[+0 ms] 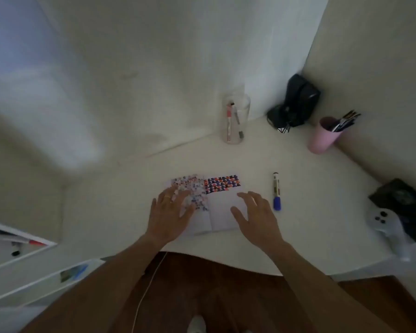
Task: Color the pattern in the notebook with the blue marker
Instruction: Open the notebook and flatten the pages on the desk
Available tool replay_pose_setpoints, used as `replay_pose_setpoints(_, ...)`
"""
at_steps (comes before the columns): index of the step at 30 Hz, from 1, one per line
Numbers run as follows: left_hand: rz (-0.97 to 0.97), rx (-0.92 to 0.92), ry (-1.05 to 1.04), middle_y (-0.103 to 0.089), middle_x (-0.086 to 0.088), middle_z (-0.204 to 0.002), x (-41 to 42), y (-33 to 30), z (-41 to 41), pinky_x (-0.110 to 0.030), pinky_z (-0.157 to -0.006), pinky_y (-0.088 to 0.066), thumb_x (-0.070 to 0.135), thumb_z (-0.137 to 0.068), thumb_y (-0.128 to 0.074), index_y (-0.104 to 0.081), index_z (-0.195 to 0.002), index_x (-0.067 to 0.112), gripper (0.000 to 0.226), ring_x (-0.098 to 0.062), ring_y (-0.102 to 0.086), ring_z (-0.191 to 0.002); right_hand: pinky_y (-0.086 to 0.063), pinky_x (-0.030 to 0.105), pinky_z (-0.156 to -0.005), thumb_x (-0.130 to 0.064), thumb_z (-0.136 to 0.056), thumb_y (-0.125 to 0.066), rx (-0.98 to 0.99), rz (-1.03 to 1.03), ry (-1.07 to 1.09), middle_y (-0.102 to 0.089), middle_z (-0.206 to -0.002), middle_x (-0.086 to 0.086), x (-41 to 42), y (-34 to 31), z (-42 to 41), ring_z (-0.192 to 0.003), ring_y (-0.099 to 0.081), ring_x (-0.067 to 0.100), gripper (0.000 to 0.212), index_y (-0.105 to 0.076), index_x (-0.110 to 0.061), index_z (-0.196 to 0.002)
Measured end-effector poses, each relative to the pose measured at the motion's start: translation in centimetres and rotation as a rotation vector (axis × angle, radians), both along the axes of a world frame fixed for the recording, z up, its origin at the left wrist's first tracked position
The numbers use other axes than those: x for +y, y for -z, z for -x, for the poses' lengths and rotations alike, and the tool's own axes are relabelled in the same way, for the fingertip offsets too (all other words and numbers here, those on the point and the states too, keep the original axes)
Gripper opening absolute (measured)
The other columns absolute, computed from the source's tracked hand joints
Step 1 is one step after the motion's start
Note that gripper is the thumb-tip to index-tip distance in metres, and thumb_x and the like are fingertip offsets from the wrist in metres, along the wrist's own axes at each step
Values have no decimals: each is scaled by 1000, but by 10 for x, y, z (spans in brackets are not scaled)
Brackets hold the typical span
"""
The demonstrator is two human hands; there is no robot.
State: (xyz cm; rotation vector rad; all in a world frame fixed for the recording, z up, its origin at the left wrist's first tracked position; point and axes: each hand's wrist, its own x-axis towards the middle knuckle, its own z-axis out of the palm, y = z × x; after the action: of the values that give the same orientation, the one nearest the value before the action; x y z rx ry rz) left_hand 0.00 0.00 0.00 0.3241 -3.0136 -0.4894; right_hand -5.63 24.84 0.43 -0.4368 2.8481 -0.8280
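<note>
An open notebook (220, 213) lies on the white desk (322, 212) in front of me. Its right page carries a dense blue, red and dark pattern (222, 184) along the top; the left page shows a fainter, scattered one. My left hand (169, 213) rests flat on the left page, fingers spread, a ring on one finger. Over the right page's lower part, my right hand (256, 216) hovers with fingers apart and nothing in it. The blue marker (276, 192), capped with the blue cap toward me, lies on the desk just right of my right hand, untouched.
A clear jar (235, 121) holding markers stands at the back by the wall. A pink cup (322, 135) with brushes and a black bag (296, 104) fill the back right corner. A white game controller (389, 227) and a dark box (404, 200) sit at the right edge. White shelves (22, 255) stand at the left.
</note>
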Motion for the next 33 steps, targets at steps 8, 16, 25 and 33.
replay_pose_setpoints(8,55,150,-17,-30,-5,-161,3,87,-3,-57,-119,-16,65,-92,-33,-37,-148,36,63,-27,-20,-151,-36,47,-116,-64,-96,-32,240,-200,-34,-45,-157,8,6,88,0,-145,-37,29,63,-50,-27,-143)
replay_pose_setpoints(16,63,252,-57,-39,-5,-157,5,102,-4,-53,-119,-22,70,-88,-30,-43,-144,37,66,-26,-28,-148,-34,46,-117,-63,-96,-32,343,-180,-28,-47,-156,10,5,101,-1,-143,-39,30,64,-51,-25,-143)
replay_pose_setpoints(25,153,312,-77,-59,-7,-139,8,100,-6,-45,-110,-38,68,-88,-32,-62,-128,26,66,-26,-51,-130,-41,40,-107,-53,-98,-47,385,-121,-15,-58,-141,11,5,104,-8,-132,-48,30,52,-58,-17,-134)
replay_pose_setpoints(33,192,386,-113,-70,-6,-116,16,94,-21,-41,-88,-50,66,-84,-42,-69,-109,23,56,-30,-64,-106,-47,38,-97,-50,-98,-45,394,-105,18,-62,-133,9,7,93,-26,-121,-56,28,48,-61,-15,-128)
